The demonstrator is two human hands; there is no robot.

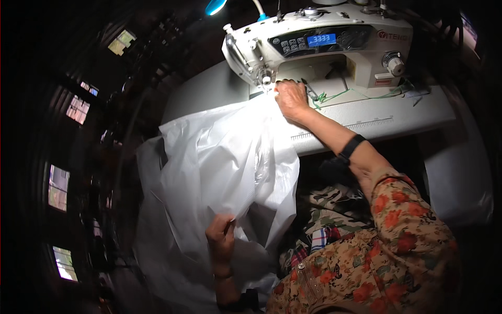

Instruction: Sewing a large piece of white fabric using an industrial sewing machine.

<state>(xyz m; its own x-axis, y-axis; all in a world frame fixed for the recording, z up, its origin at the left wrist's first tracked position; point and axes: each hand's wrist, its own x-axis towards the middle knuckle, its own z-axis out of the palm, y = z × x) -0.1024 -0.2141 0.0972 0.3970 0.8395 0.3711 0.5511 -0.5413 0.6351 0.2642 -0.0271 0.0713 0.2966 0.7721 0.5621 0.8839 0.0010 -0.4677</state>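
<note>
A large sheet of thin, shiny white fabric [209, 152] hangs in folds from the bed of a white sewing machine [334, 42] down toward my lap. Its narrow top end lies under the needle area [266, 83]. There my right hand [291, 98] grips the fabric's edge with bent fingers, just right of the presser foot; the fingertips are partly hidden. Lower down, my left hand [221, 235] is closed in a pinch on a fold of the same cloth. Beside my right hand lie small thread snips [309, 90] and a loose green thread [329, 97].
A pale table top [376, 118] with a printed ruler scale runs along the machine's front. A blue-headed lamp [215, 6] stands at the upper left. White material [460, 162] hangs at the right. Dark surroundings with small bright windows [58, 187] lie to the left.
</note>
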